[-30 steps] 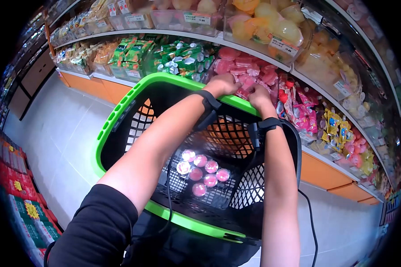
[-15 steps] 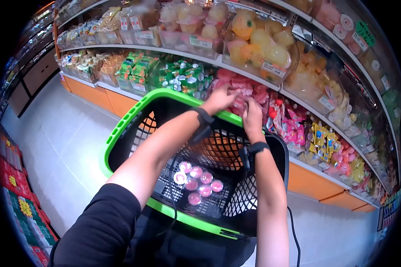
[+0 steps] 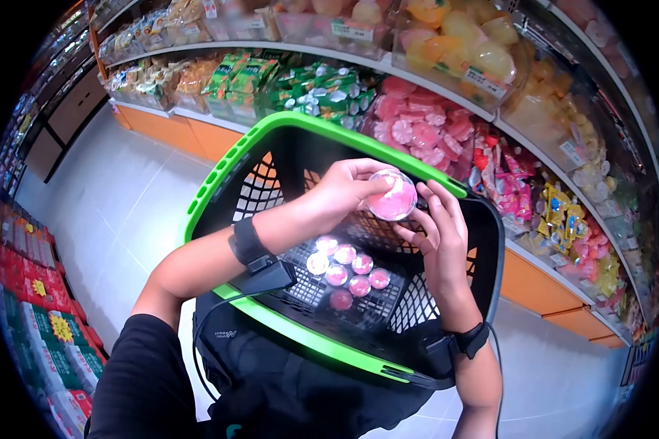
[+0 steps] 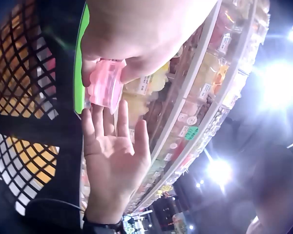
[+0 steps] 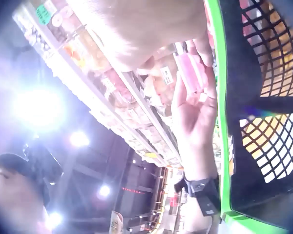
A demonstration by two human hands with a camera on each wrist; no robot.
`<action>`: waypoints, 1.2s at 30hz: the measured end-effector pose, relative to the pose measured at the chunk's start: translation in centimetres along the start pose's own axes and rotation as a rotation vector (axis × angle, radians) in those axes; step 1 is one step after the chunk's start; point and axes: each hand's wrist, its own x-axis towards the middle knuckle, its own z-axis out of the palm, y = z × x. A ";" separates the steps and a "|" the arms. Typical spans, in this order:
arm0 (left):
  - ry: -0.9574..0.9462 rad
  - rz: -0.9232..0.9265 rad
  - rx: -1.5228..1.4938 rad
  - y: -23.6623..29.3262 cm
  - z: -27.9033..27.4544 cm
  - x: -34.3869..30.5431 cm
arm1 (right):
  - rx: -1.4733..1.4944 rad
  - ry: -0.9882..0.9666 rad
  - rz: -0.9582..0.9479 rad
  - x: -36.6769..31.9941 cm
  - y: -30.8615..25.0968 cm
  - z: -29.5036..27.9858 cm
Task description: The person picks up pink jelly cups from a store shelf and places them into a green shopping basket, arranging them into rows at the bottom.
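Note:
A pink jelly cup (image 3: 392, 196) with a clear, shiny lid is pinched between the thumb and fingers of my left hand (image 3: 335, 196). It is held over the far part of a black shopping basket with a green rim (image 3: 337, 132). Beside the cup, my right hand (image 3: 445, 245) has its fingers extended, fingertips right at the cup's edge. The left wrist view shows the cup (image 4: 106, 84) side-on, with the right palm (image 4: 115, 156) turned toward it. Several similar pink cups (image 3: 359, 264) lie on the basket floor.
Beyond the basket, a low shelf holds heaped pink cups (image 3: 417, 124), green pouches (image 3: 322, 91) and yellow packets (image 3: 558, 212). Larger jellies (image 3: 454, 40) fill the shelf above. Red and green boxes (image 3: 33, 271) are stacked at left. Thin cables run from both wrist cameras.
Both hands were among the pink cups on the shelf. They have come back over the basket, the left with one jelly cup; the right hand's fingers have spread.

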 end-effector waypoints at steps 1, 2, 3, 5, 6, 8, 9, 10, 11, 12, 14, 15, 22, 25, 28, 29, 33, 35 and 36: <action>0.022 -0.013 0.039 -1.0 -0.5 0.2 | -0.090 0.005 0.063 0.3 0.8 -0.3; -0.015 0.017 -0.016 -2.1 -0.8 0.2 | -0.204 -0.023 0.092 0.4 1.2 -0.6; -0.053 0.007 -0.010 -3.1 -1.3 0.5 | -0.226 -0.053 0.115 0.4 1.9 -0.7; -0.087 -0.036 -0.010 -3.5 -1.2 -0.2 | -0.217 -0.093 0.192 0.1 3.1 -0.8; -0.104 -0.022 0.011 -3.7 -1.2 -0.2 | -0.188 -0.102 0.231 -0.1 3.2 -0.7; -0.134 0.015 0.051 -4.0 -1.5 -0.3 | -0.148 -0.107 0.288 -0.2 3.0 -0.6; -0.115 -0.033 0.001 -3.9 -1.5 -0.3 | -0.135 -0.102 0.306 -0.2 2.7 -0.6; -0.116 -0.046 0.008 -3.7 -1.4 -0.4 | -0.124 -0.097 0.323 -0.1 2.6 -0.7; -0.116 -0.059 0.014 -3.5 -1.3 -0.5 | -0.076 -0.094 0.311 -0.1 2.7 -0.6; -0.118 -0.071 0.019 -3.5 -1.4 -0.6 | -0.065 -0.075 0.321 -0.2 2.6 -0.5; -0.127 -0.077 0.018 -3.9 -1.8 -0.4 | -0.049 -0.056 0.337 -0.1 2.8 -0.5; -0.124 -0.083 -0.012 -4.1 -2.0 -0.3 | -0.035 -0.072 0.345 0.0 2.9 -0.7; -0.137 -0.138 -0.121 -4.0 -2.4 -0.4 | 0.000 -0.116 0.366 0.1 2.7 -0.8; -0.135 -0.213 -0.126 -3.7 -2.5 -0.5 | 0.016 -0.097 0.379 0.2 3.1 -1.0; -0.145 -0.263 -0.107 -4.1 -2.7 -0.4 | 0.013 -0.077 0.425 0.4 4.1 -1.6; -0.159 -0.256 -0.080 -4.4 -2.7 -0.3 | 0.057 -0.072 0.437 0.4 4.1 -1.5; -0.171 -0.220 -0.015 -5.3 -3.0 -0.2 | 0.026 -0.047 0.435 0.7 4.4 -1.4; -0.165 -0.219 -0.012 -5.1 -3.0 -0.3 | 0.018 -0.059 0.417 0.6 4.3 -1.3; -0.162 -0.216 -0.010 -5.0 -3.0 -0.3 | 0.014 -0.067 0.407 0.7 4.4 -1.3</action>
